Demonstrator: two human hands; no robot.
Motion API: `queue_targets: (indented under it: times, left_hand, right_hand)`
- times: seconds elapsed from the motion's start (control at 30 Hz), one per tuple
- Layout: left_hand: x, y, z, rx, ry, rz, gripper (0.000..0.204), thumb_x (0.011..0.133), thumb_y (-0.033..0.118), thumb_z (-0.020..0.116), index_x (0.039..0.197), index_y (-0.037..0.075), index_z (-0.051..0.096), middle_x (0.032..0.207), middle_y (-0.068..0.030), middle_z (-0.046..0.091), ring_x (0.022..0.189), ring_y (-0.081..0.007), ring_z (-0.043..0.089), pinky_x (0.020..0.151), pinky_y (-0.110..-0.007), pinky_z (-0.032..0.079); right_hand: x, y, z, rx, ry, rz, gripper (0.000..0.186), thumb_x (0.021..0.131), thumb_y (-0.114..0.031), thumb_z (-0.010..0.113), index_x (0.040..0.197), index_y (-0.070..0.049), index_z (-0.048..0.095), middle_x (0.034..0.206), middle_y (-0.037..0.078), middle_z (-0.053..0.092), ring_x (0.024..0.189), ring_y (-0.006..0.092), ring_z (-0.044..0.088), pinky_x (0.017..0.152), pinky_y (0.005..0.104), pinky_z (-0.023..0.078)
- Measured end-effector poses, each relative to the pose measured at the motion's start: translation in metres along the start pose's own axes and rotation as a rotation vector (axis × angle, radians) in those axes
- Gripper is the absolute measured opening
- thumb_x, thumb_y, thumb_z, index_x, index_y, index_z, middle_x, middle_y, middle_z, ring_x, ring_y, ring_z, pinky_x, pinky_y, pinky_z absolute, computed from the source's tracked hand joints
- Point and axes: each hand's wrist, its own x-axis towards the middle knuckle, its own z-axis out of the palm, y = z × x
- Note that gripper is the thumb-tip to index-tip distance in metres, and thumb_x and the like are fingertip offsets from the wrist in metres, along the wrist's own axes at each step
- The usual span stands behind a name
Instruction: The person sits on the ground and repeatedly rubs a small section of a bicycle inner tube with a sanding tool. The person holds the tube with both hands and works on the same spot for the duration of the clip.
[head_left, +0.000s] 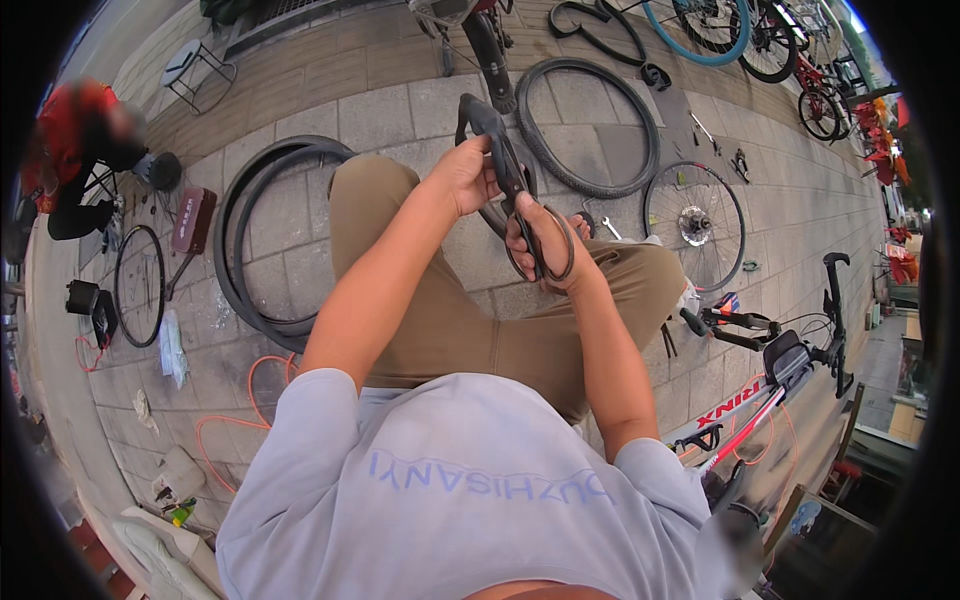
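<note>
Both hands are on a limp black bicycle inner tube [483, 118], bunched in loops above my lap. My left hand [463, 178] grips it near the upper loop, fingers curled round the rubber. Lower down, my right hand [545, 240] is closed on another stretch, thumb pressed on top. Part of the tube hangs behind the fingers, and a loop passes round my right wrist. Beyond my right knee lies a wheel with a disc rotor [695, 226]. A knobbly tyre [590, 128] rests on the paving ahead, past my hands.
More tyres [230, 235] lie left of my knee. A wrench [611, 228] is near my right hand. A bicycle [740, 400] lies at the right, and an orange hose [250, 390] curls at the left. Another person [80, 160] sits far left beside a maroon case [194, 220].
</note>
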Motion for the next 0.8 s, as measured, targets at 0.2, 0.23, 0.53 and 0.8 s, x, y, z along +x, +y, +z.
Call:
queue_targets:
  times: [0.2,0.23,0.53,0.8]
  left_hand:
    - [0.030,-0.016,0.005,-0.084,0.047,-0.028,0.028,0.107,0.024,0.051,0.092,0.005,0.064,0.071,-0.0115,0.067,0.048,-0.0162,0.053,0.040,-0.027,0.039]
    - [0.033,-0.017,0.010,-0.078,0.020,-0.028,0.028,0.106,0.024,0.051,0.090,0.005,0.064,0.070,-0.0118,0.067,0.047,-0.0159,0.051,0.040,-0.026,0.038]
    - [0.069,-0.021,0.011,-0.142,-0.240,0.028,0.026,0.101,0.022,0.050,0.087,0.005,0.064,0.072,-0.0143,0.067,0.044,-0.0158,0.048,0.042,-0.027,0.040]
    - [0.089,-0.077,-0.091,-0.144,0.552,0.018,0.029,0.105,0.012,0.042,0.106,-0.007,0.064,0.087,-0.0198,0.071,0.064,-0.0298,0.069,0.056,-0.045,0.058]
  right_hand:
    - [0.005,0.013,0.006,0.072,0.095,-0.034,0.062,0.104,-0.067,0.054,0.092,-0.006,0.055,0.069,-0.001,0.046,0.050,0.0098,0.043,0.043,0.0289,0.037]
    - [0.005,0.015,0.004,0.078,0.114,-0.040,0.062,0.103,-0.068,0.055,0.091,-0.007,0.055,0.069,-0.001,0.046,0.050,0.0097,0.043,0.042,0.0287,0.037]
    - [0.002,0.001,-0.002,0.001,0.255,-0.005,0.057,0.100,-0.065,0.060,0.089,-0.009,0.055,0.069,-0.003,0.048,0.051,0.0089,0.044,0.043,0.0277,0.036]
    - [0.090,0.072,0.008,-0.134,0.237,0.343,0.065,0.094,-0.073,0.063,0.082,-0.009,0.059,0.066,-0.001,0.050,0.056,0.0140,0.048,0.048,0.0334,0.040]
